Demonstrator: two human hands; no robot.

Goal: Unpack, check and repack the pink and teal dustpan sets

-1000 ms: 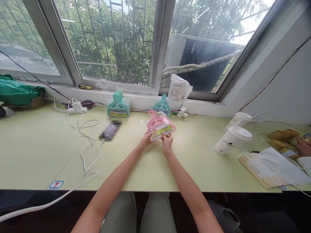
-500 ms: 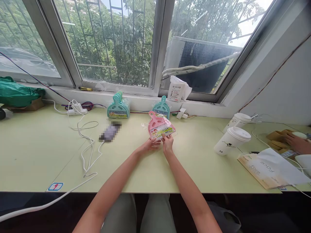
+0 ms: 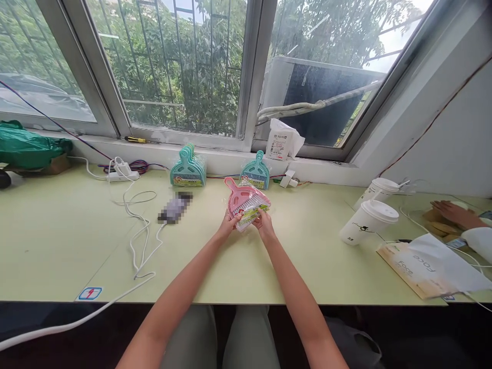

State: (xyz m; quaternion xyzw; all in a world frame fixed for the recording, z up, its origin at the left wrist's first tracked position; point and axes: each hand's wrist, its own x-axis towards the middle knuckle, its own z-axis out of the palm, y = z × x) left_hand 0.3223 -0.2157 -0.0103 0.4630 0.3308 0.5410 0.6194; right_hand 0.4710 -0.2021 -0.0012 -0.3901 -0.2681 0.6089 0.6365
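Between my hands is a pink dustpan-and-brush set [image 3: 244,200] in clear plastic wrap, tilted with its handle toward the upper left. My left hand [image 3: 229,224] grips its lower left edge, thumb on top. On the lower right edge, my right hand [image 3: 264,223] is closed with the thumb over the yellow-green label. Just behind stands a wrapped teal dustpan set [image 3: 255,171], leaning by the window sill. Farther left, a stack of several teal dustpan sets [image 3: 187,168] stands upright against the sill.
A blurred phone [image 3: 175,207] and white cables lie left on the pale table [image 3: 300,266]. White cups [image 3: 368,221] and a tissue pack [image 3: 417,261] stand or lie right. Another person's hand [image 3: 457,212] rests at far right. A power strip [image 3: 123,175] sits back left.
The pink dustpan set has turned, its handle swinging left. My left hand has shifted from beneath it to its left edge. The other person's hand at far right has moved.
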